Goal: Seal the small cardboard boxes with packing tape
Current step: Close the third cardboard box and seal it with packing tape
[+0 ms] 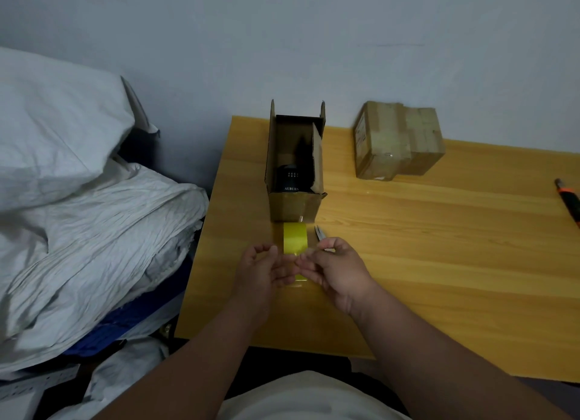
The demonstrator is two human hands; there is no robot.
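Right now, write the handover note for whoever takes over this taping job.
Left hand and right hand together hold a stretch of yellow tape that runs to the near end of the open box; the right also seems to hold scissors.
Open box: flaps up, black item inside, on the table.
Taped box stands far right, apparently done.
Left: cut the tape, close flaps, seal.
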